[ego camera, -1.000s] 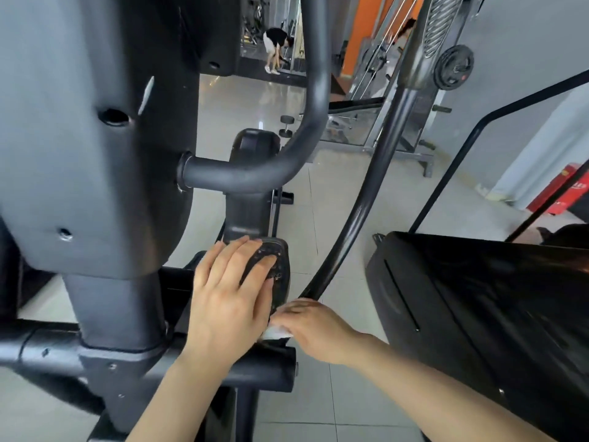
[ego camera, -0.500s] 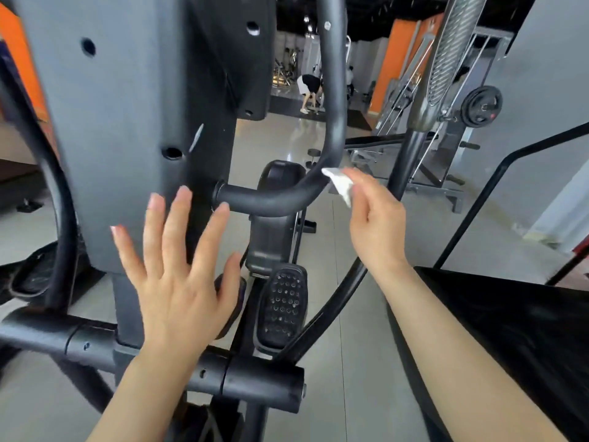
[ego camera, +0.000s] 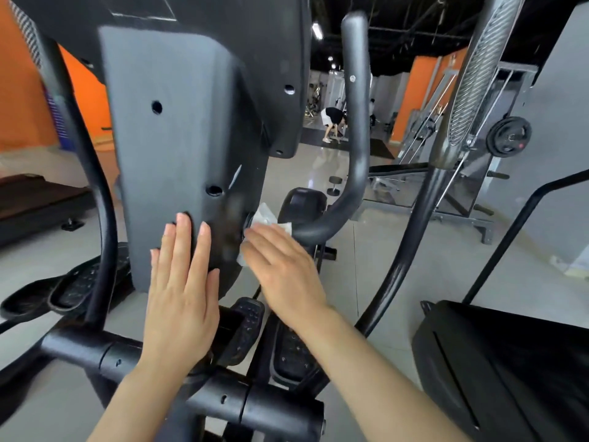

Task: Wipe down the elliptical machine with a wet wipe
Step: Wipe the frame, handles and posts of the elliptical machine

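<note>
The grey upright column of the elliptical machine (ego camera: 178,138) fills the upper left of the view. My left hand (ego camera: 183,282) lies flat against its lower part with straight fingers. My right hand (ego camera: 280,269) presses a white wet wipe (ego camera: 267,218) with flat fingers onto the spot where the curved black handlebar (ego camera: 347,186) joins the column. Part of the wipe sticks out above my fingers; the rest is hidden under the hand. Two black studded pedals (ego camera: 245,330) sit below my hands.
A black crossbar (ego camera: 178,390) runs across the foreground. A black treadmill (ego camera: 510,362) stands at the right, with its rail (ego camera: 522,224) rising. A long ribbed swing arm (ego camera: 459,129) crosses right of centre. A weight bench and plate rack (ego camera: 506,135) stand behind. A person bends over far back (ego camera: 333,122).
My right hand has carried the wipe from the handlebar's bend down and left to its joint with the column. My left hand has moved up onto the column. The view has tilted upward.
</note>
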Tool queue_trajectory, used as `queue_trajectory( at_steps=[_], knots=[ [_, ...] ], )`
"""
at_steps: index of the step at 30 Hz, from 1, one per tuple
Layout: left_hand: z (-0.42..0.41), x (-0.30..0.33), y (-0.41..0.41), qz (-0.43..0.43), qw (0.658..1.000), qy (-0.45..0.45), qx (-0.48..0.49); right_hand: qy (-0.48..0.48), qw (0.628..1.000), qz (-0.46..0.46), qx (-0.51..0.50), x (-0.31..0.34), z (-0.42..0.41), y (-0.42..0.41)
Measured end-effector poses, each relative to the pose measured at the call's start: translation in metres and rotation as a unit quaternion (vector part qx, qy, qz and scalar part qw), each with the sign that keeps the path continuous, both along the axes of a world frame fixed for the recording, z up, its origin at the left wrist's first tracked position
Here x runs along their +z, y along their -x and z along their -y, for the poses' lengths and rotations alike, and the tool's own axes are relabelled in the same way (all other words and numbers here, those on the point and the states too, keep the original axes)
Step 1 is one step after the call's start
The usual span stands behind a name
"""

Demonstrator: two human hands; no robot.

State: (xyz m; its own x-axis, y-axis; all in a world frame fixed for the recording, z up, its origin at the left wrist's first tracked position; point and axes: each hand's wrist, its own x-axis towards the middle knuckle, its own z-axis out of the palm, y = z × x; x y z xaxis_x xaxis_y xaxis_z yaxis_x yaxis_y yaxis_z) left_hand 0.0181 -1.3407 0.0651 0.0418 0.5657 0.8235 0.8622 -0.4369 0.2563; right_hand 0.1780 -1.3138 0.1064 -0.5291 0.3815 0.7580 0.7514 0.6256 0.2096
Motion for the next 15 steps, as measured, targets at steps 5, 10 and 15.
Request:
queue_trajectory(
  at_steps=[5, 10, 15],
  knots=[
    [0.005, -0.003, 0.004, -0.002, 1.0, 0.029, -0.004, -0.052, 0.971, 0.234, 0.001, 0.021, -0.011, -0.07],
    [0.009, -0.003, 0.003, 0.008, 0.999, 0.046, -0.015, -0.045, 0.948, 0.314, 0.01, 0.046, -0.003, -0.109],
    [0.013, -0.002, 0.002, 0.018, 0.997, 0.066, -0.021, 0.037, 0.993, 0.069, -0.09, 0.056, -0.001, -0.143]
  ],
)
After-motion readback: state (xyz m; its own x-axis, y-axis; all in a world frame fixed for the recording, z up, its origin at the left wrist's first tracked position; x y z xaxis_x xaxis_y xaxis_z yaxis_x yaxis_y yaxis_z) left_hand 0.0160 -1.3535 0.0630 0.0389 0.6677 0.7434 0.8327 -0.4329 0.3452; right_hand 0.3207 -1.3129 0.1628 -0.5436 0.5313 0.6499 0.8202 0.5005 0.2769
